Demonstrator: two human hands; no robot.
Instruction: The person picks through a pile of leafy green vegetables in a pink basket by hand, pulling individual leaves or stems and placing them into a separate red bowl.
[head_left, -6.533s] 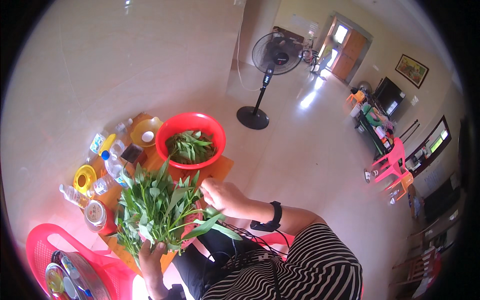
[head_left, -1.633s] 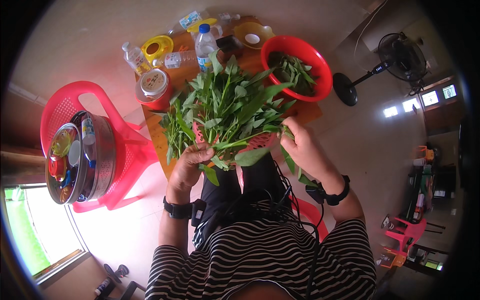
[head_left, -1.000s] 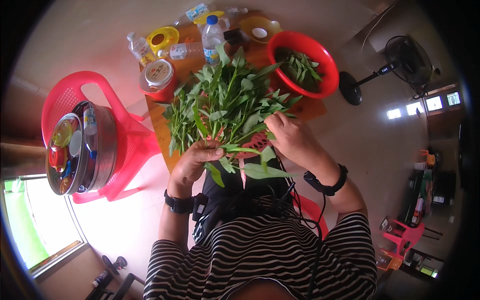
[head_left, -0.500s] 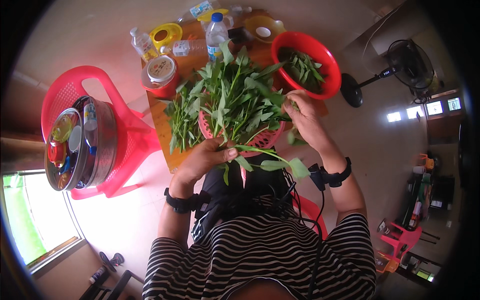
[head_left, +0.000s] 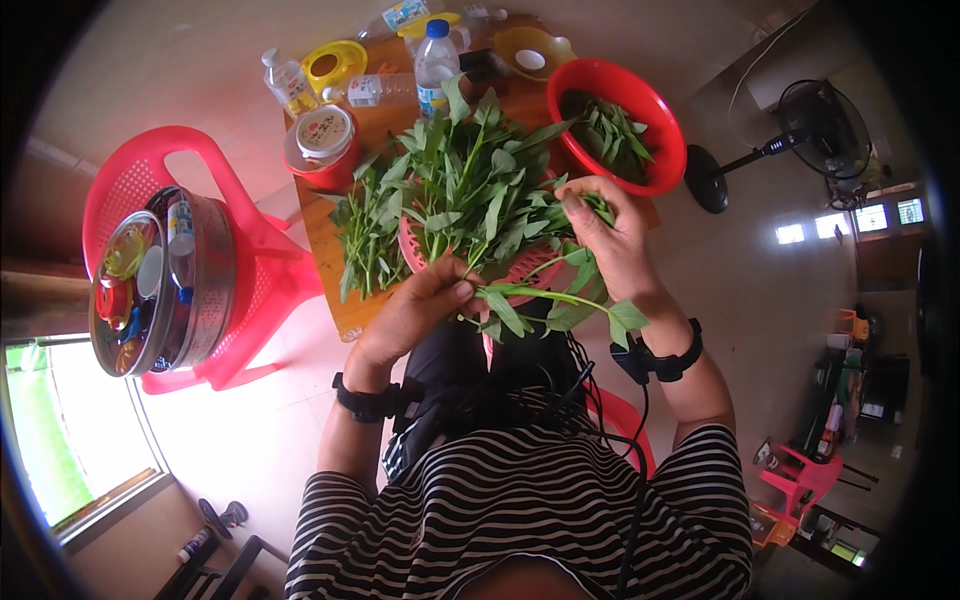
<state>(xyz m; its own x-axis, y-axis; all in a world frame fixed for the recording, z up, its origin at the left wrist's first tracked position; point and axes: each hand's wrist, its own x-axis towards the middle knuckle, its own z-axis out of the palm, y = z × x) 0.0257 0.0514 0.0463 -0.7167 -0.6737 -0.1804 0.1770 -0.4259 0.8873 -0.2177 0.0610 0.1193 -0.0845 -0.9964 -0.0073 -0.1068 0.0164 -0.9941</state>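
My left hand (head_left: 425, 305) pinches the end of a leafy green stem (head_left: 560, 297), which stretches right in front of my body, its leaves close to my right wrist. My right hand (head_left: 622, 240) is closed around several leafy greens (head_left: 597, 207), with tips poking out past the fingers and leaves hanging below. Between and beyond both hands, a large heap of long-leaved greens (head_left: 470, 185) fills a pink slotted basket (head_left: 408, 245) and spills onto the table's left part. Beyond my right hand stands a red basin (head_left: 672, 150) with loose leaves (head_left: 612, 138) inside.
On the wooden table (head_left: 350, 318) are a blue-capped bottle (head_left: 436, 62), a red bowl (head_left: 335, 176) under a lidded tub (head_left: 325, 132), and a yellow dish (head_left: 535, 45). To the left a pink chair (head_left: 150, 165) carries steel pots (head_left: 215, 285). A black fan (head_left: 708, 180) stands right.
My right hand has shifted slightly right, and its greens now show more clearly. The stem in my left hand has swung a little up and to the right.
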